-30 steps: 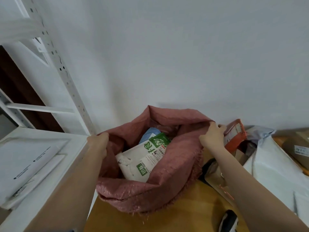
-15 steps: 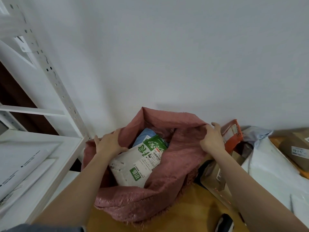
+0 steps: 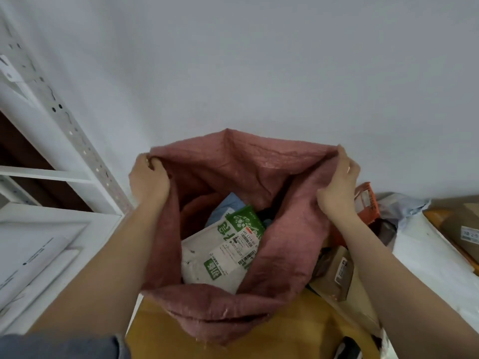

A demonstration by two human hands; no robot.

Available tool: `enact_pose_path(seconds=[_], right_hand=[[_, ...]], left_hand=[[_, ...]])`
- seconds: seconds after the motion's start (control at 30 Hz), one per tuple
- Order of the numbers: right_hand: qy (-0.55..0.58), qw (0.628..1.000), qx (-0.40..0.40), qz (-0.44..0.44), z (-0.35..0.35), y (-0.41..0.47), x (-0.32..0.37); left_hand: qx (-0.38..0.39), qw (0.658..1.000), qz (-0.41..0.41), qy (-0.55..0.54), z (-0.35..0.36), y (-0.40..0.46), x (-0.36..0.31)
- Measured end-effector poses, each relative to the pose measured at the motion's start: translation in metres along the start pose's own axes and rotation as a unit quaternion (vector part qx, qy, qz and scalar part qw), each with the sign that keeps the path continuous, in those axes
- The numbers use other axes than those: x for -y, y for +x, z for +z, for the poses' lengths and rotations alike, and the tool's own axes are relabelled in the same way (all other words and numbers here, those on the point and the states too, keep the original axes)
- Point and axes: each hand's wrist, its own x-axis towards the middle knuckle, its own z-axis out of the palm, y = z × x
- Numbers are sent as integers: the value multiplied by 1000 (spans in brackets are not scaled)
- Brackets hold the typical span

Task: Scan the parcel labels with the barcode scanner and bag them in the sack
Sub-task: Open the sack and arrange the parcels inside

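Both hands clench the rim of the pink woven sack [image 3: 228, 301], left hand [image 3: 149, 180] far-left, right hand [image 3: 337, 185] far-right; white-and-green plastic mailer parcel [image 3: 220, 252] lies inside, between and below them.

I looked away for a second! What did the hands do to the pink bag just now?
The left hand moved up from the sack's low left edge and now grips the rim higher. The right hand kept its grip and also lifted. Together they pulled the pink sack taller and wider open. The white-and-green parcel stayed inside, and the parcels piled to the right did not move.
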Motion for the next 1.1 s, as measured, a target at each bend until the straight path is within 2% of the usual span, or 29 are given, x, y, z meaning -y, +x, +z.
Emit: enact_pose_path(seconds=[0.1, 0.2, 0.27, 0.33, 0.4, 0.43, 0.5, 0.57, 0.63, 0.73, 0.8, 0.87, 0.97, 1.1], right_hand=[[-40, 989, 95, 106, 7, -8, -21], [-99, 976, 122, 148, 17, -19, -36], [-155, 981, 86, 83, 22, -29, -35], [-159, 983, 83, -43, 27, -39, -29], [-122, 967, 181, -135, 32, -49, -17], [-103, 951, 252, -148, 35, -55, -11], [-107, 910, 375, -142, 39, -68, -3], [-158, 871, 446, -131, 43, -79, -3], [-195, 837, 503, -91, 42, -88, -2], [-208, 795, 569, -30, 37, -99, -5], [-236, 784, 573, -25, 34, -111, -11], [-269, 807, 525, -38, 34, -125, -19], [-279, 858, 430, -32, 27, -142, -36], [-278, 848, 450, 20, 2, -161, -56]], left_hand=[[166, 985, -53, 18, 9, -16, 29], [194, 973, -33, 118, 14, -26, 51], [190, 965, -18, 178, 14, -33, 52], [189, 963, -9, 193, 13, -40, 49], [185, 963, 10, 198, 10, -46, 47], [184, 962, 21, 202, 8, -48, 46], [187, 960, 51, 202, 3, -50, 46], [214, 956, 96, 175, -2, -49, 47], [288, 941, 121, 130, -7, -50, 51], [431, 890, 66, 135, -11, -58, 64], [486, 856, 45, 171, -9, -66, 74], [515, 841, 34, 165, -6, -75, 80], [534, 833, 49, 138, 4, -88, 76], [523, 843, 91, 86, 18, -109, 61]])
